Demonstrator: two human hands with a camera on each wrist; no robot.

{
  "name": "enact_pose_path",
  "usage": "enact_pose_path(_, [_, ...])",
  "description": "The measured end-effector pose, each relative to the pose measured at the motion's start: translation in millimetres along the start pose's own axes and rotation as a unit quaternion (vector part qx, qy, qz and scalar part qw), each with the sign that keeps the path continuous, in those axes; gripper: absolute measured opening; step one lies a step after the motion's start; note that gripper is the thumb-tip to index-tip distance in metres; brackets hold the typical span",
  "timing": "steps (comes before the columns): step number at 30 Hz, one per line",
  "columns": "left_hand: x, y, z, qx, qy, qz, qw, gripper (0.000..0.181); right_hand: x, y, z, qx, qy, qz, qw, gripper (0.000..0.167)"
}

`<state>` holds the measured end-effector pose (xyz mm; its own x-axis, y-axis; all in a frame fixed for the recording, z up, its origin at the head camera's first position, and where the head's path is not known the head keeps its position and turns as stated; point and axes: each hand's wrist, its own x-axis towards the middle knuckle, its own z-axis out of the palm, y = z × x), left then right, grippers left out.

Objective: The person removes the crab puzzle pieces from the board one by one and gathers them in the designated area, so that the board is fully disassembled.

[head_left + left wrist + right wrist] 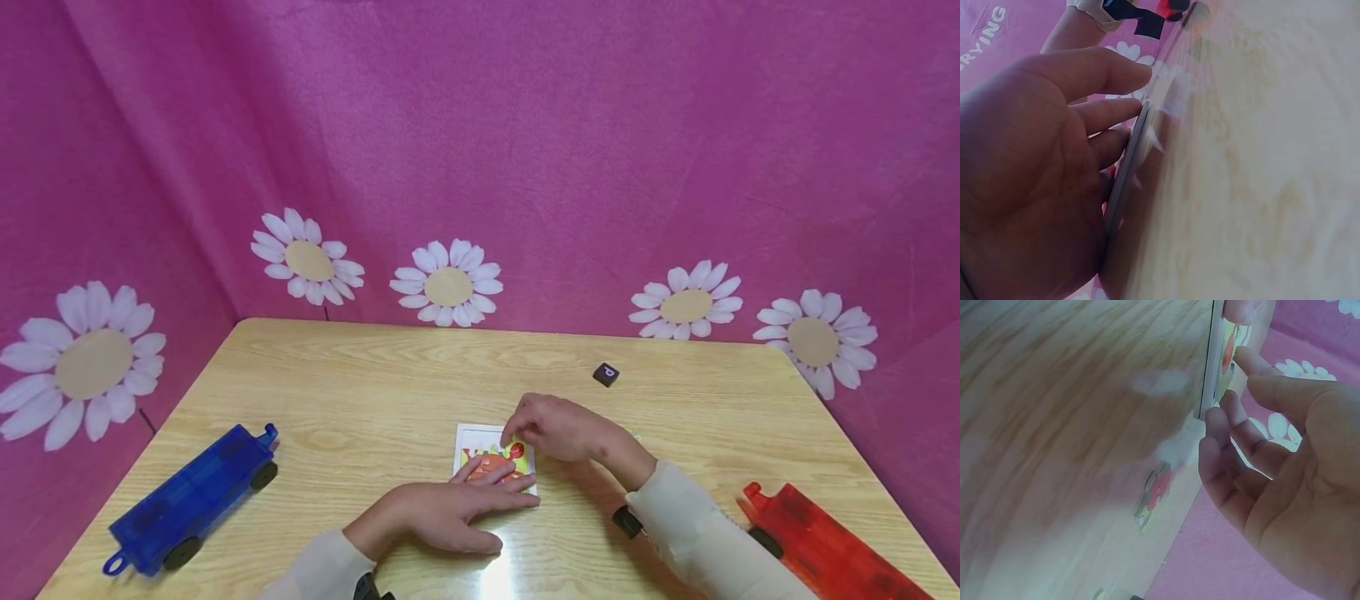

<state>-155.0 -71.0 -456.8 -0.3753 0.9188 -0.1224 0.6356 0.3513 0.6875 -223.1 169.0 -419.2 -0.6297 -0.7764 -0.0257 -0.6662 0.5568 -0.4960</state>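
Note:
A small white-bordered puzzle board (467, 439) with a bright red, orange and green picture lies mid-table. Across its lower part rests my left hand (457, 512), palm down, fingers spread and straight. The left wrist view shows the fingertips on the thin edge of the board (1127, 169). Over the board's upper right corner, my right hand (566, 429) has loosely bent fingers touching the picture. From the right wrist view, its thumb and index finger (1250, 362) are close to the board's face; nothing shows between them. Left-hand fingers hide part of the picture.
A loose red and green piece (1157, 487) lies on the table near the right hand. Farther back sits a dark tile (606, 374) marked P. A blue toy wagon (195, 500) stands left, a red one (832, 542) right. Pink flowered cloth (525, 167) encloses the table.

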Motion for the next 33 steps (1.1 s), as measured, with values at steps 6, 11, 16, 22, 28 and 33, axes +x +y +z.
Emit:
enact_pose_path(6, [-0.4, 1.7, -0.5, 0.002, -0.002, -0.004, 1.0000, 0.065, 2.1, 0.2, -0.5, -0.002, 0.009, -0.006, 0.9999, 0.031])
enact_pose_path(11, [-0.2, 0.9, 0.0, 0.002, -0.001, -0.003, 1.0000, 0.064, 4.7, -1.2, -1.0, 0.021, 0.023, 0.008, 0.9995, 0.023])
enact_pose_path(16, [0.2, 0.4, 0.1, 0.001, -0.002, -0.003, 1.0000, 0.064, 5.9, -3.1, -1.0, 0.029, 0.032, 0.034, 0.9985, 0.017])
enact_pose_path(22, [1.1, 0.4, 0.2, 0.001, -0.001, -0.004, 1.0000, 0.064, 6.6, -3.5, -1.0, 0.035, 0.037, 0.045, 0.9977, 0.017])
enact_pose_path(28, [0.3, 1.1, 0.6, -0.006, 0.000, -0.003, 1.0000, 0.064, 6.2, -2.6, -0.4, 0.040, 0.052, 0.038, 0.9971, 0.017])
enact_pose_path(33, [-0.5, 1.0, -0.2, -0.003, 0.001, -0.002, 1.0000, 0.063, 3.0, -2.8, -6.7, 0.030, 0.058, 0.055, 0.9964, 0.018])
